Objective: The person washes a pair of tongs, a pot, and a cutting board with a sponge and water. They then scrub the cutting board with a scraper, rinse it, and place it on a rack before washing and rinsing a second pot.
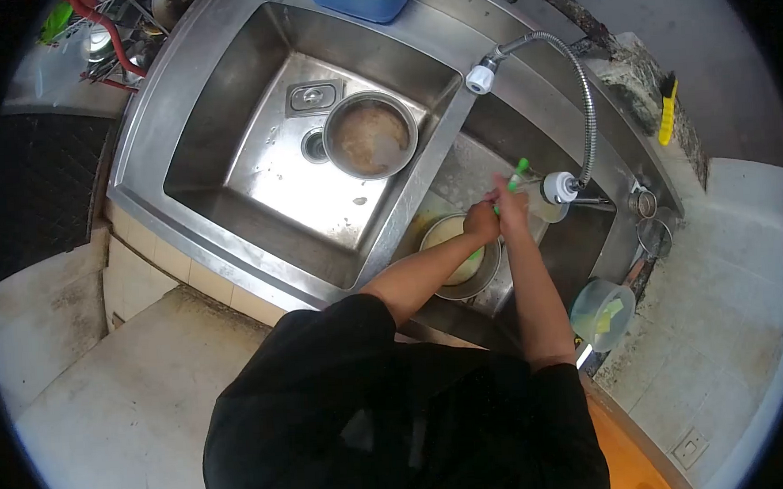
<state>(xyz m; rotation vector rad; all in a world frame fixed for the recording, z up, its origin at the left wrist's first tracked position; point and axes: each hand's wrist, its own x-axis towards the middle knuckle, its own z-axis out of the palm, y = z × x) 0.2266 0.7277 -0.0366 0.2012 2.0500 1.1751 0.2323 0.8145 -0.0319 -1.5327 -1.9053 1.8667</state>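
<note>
Both hands are working over the right basin [600, 247], close together below the faucet head [559, 188]. The left hand [481, 223] is closing around a green tool [519, 172]; the right hand [512, 205] is overlapping it from the other side, fingers bent. Can't tell if the right is gripping the tool or only touching it; the hands are covering each other and the tool's middle. Green is showing above the hands and again below, over the pot. Can't confirm it's all one piece, and its working end isn't reading clearly.

A metal pot [465, 292] is sitting in the right basin under the hands, pale stuff inside; the left forearm is hiding part of it. Something clear or cloudy is showing beside the faucet head, too blurred to call.

In the left basin [261, 207], a round pan [338, 164] is holding murky brown liquid, sitting just beside the drain [314, 146]. Something grayish is showing in the liquid, can't make it out.

On the right side, a clear tub [624, 325] is holding yellow-green pieces, with a strainer [654, 238] lying near it. A yellow-handled brush [668, 117] is resting farther up. The frame is cutting off the top of a container of blue liquid [363, 0].
</note>
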